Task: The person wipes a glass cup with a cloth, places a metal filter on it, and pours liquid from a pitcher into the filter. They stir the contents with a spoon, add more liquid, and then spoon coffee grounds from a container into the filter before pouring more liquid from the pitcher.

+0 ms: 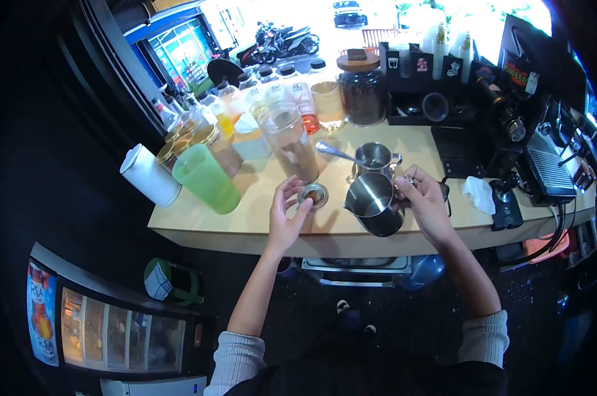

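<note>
My right hand (425, 201) grips the handle of a steel milk pitcher (376, 208), tilted with its mouth towards me and its spout to the left, near the counter's front edge. My left hand (288, 214) has its fingers apart beside a small round glass (314, 196) with something brown inside; the thumb overlaps the glass's rim in this view. Just behind that hand stands a tall clear container (288, 142) with brown contents. Behind the pitcher is another steel cup (374, 156), and a spoon (338, 152) reaches out to its left.
On the left of the counter (252, 221) stand a green pitcher (206, 178), a white cylinder (150, 175) and several jars. Bottles (302, 99) and a dark-filled jar (363, 92) line the back. To the right are a white cloth (480, 195) and a coffee machine (546, 175).
</note>
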Tool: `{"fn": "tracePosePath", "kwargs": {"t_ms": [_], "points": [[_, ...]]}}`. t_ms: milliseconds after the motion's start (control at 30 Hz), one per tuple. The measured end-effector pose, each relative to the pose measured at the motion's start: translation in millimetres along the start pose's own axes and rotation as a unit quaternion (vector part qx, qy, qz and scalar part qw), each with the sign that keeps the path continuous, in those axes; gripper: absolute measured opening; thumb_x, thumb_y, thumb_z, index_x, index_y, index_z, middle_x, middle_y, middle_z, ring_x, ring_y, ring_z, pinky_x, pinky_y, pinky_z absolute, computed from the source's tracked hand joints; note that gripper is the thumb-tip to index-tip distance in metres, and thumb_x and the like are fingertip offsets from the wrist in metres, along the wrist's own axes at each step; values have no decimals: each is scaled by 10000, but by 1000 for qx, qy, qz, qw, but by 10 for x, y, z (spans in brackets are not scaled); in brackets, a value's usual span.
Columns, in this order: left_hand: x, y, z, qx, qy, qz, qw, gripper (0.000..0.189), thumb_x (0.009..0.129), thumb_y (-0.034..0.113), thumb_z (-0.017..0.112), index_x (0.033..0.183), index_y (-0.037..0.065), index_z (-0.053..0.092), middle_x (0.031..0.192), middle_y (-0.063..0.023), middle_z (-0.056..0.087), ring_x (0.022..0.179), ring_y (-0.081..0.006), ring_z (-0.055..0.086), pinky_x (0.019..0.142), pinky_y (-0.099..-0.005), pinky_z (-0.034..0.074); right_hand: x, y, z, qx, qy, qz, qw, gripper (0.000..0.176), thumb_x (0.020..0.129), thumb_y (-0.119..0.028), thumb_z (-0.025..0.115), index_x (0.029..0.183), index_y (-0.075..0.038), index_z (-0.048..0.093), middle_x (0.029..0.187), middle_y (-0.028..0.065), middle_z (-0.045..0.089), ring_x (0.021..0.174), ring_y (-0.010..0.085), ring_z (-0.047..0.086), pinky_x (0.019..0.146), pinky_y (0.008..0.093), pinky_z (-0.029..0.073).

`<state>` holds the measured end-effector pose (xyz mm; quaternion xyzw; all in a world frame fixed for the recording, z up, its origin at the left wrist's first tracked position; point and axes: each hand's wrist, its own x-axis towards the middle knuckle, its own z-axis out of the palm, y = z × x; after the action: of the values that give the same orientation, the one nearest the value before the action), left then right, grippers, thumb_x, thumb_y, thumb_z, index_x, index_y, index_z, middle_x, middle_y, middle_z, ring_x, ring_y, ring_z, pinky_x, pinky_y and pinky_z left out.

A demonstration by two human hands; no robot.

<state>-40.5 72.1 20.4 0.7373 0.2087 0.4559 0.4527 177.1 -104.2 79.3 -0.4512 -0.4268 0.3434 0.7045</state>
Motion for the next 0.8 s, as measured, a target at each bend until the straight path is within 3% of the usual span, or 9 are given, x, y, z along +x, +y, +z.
{"fn": "tracePosePath", "kwargs": {"t_ms": [200, 400, 467, 500, 667, 800], "points": [[-130, -106, -288, -25, 81, 6, 996, 502, 860, 111, 643, 1308, 48, 426, 1231, -94, 524, 1115, -188, 525, 926, -338, 412, -31, 401, 420, 33, 10, 29, 999, 158, 941, -164, 584, 839, -74, 504, 753, -14, 546, 712, 45, 512, 643, 215, 427], [-31, -324, -883, 32, 187, 80, 979, 508, 852, 43, 617, 1306, 9, 392, 1276, -109, 466, 1194, -211, 461, 988, -346, 364, 247, 725, 1076, 67, -9, 47, 997, 149, 932, -145, 591, 849, -71, 492, 749, 3, 544, 698, 68, 519, 640, 228, 425], [34, -353, -1178, 98, 294, 145, 940, 605, 796, 77, 684, 1316, 14, 381, 1313, -130, 416, 1240, -244, 404, 1022, -393, 321, 414, 925, 1324, 85, -12, 44, 995, 157, 933, -145, 587, 841, -67, 486, 739, 8, 539, 676, 78, 533, 619, 231, 441], [59, -400, -1346, 119, 311, 136, 933, 747, 748, 106, 740, 1357, 20, 316, 1364, -137, 347, 1277, -269, 354, 1050, -419, 281, 501, 1007, 1458, 98, -16, 57, 993, 178, 936, -148, 584, 817, -69, 478, 734, 10, 539, 652, 88, 547, 605, 235, 463], [213, -698, -1920, 149, 329, 98, 927, 991, 655, 201, 837, 1403, 17, 213, 1395, -159, 308, 1313, -299, 314, 1080, -439, 247, 859, 1532, 1958, 105, -22, 57, 993, 156, 954, -140, 545, 836, -65, 475, 720, 21, 518, 641, 133, 560, 643, 256, 476], [385, -896, -2119, 128, 237, 53, 962, 1112, 594, 238, 879, 1415, 8, 166, 1372, -211, 341, 1273, -322, 379, 1052, -444, 322, 1049, 1828, 2140, 130, 29, 9, 991, 209, 951, -158, 565, 790, -74, 460, 728, 9, 532, 646, 97, 558, 613, 237, 479]]}}
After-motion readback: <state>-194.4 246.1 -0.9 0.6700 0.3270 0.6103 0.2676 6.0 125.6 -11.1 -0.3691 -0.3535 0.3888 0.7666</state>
